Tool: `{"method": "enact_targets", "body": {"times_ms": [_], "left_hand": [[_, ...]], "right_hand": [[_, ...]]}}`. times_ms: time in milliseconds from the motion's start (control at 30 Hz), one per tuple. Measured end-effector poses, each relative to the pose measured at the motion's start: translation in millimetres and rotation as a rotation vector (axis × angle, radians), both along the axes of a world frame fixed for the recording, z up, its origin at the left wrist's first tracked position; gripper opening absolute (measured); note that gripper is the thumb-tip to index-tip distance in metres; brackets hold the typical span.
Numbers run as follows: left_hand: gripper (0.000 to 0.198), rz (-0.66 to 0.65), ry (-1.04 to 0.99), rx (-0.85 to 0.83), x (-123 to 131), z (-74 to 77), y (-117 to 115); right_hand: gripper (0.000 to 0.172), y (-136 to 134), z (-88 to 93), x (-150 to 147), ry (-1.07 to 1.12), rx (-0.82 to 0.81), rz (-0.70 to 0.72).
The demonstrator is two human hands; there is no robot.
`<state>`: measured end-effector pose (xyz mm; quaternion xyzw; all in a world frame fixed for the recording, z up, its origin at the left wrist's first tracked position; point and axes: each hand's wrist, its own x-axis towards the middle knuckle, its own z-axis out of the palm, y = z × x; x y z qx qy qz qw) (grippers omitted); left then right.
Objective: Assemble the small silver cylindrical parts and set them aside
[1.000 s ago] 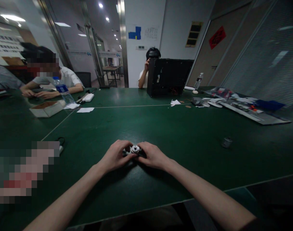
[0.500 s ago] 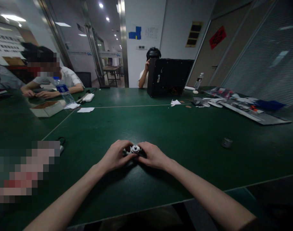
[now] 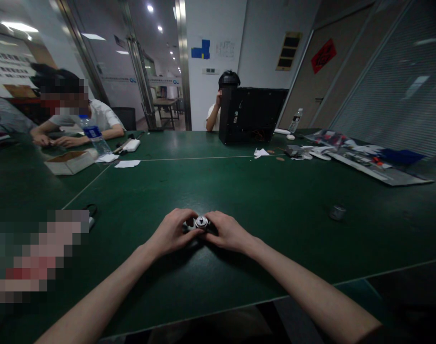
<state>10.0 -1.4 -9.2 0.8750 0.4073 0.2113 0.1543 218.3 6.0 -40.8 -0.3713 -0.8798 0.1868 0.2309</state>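
A small round silver metal part (image 3: 201, 221) with a raised centre stands between my hands over the green table (image 3: 210, 277). My left hand (image 3: 176, 230) curls in from the left, its thumb and fingers closed on that part. From the right, my right hand (image 3: 227, 231) grips the same part, with its thumb near the left thumb. Darker pieces show below the silver top, but my fingers hide most of them. A small dark cylinder (image 3: 337, 212) with a greyish side stands apart on the table to the right.
A white box (image 3: 70, 163), a water bottle (image 3: 95, 136) and paper (image 3: 127, 164) lie far left. Across the table a person sits behind a black case (image 3: 253, 114); another person leans over at left. A cluttered board (image 3: 389, 172) lies at right.
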Motion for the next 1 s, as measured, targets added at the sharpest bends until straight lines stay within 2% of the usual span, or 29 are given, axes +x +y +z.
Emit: {"method": "enact_targets", "body": {"times_ms": [333,1000], "left_hand": [[0.023,-0.010,0.001,-0.003,-0.6,-1.9,0.7],[0.020,-0.013,-0.006,-0.036,0.6,4.4,-1.7]], "right_hand": [[0.027,-0.6,1.0,0.5,-0.005,-0.003,0.005],[0.027,-1.2,3.0,-0.3,-0.011,-0.011,-0.002]]}}
